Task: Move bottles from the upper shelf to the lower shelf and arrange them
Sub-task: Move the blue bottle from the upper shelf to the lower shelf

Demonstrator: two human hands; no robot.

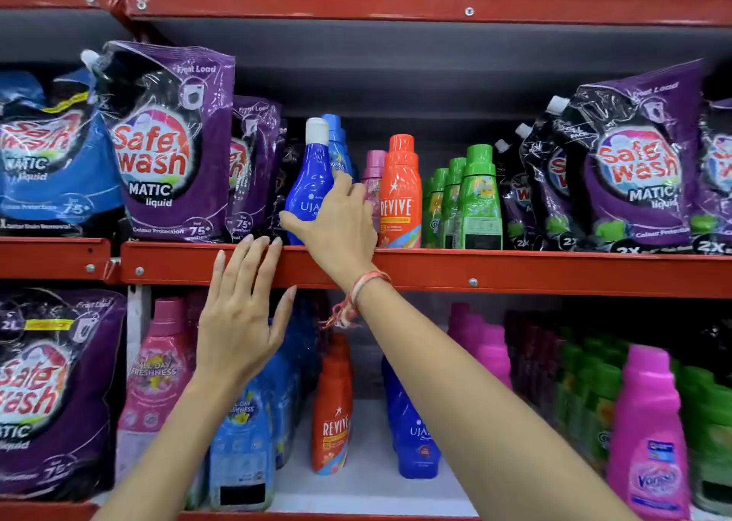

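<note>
right hand grips glossy blue bottle | left hand splayed

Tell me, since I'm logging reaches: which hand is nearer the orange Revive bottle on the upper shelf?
Right. The right hand grips the blue bottle just left of the orange Revive bottle; the left hand is lower, at the shelf edge.

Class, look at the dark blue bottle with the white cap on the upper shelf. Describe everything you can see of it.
The dark blue bottle looks like glossy plastic, with a narrow neck, a white cap and a wider rounded body printed with white letters "UJA". It tilts slightly, at the front edge of the upper shelf, left of an orange Revive bottle. The right hand wraps its lower body, hiding its base.
</note>
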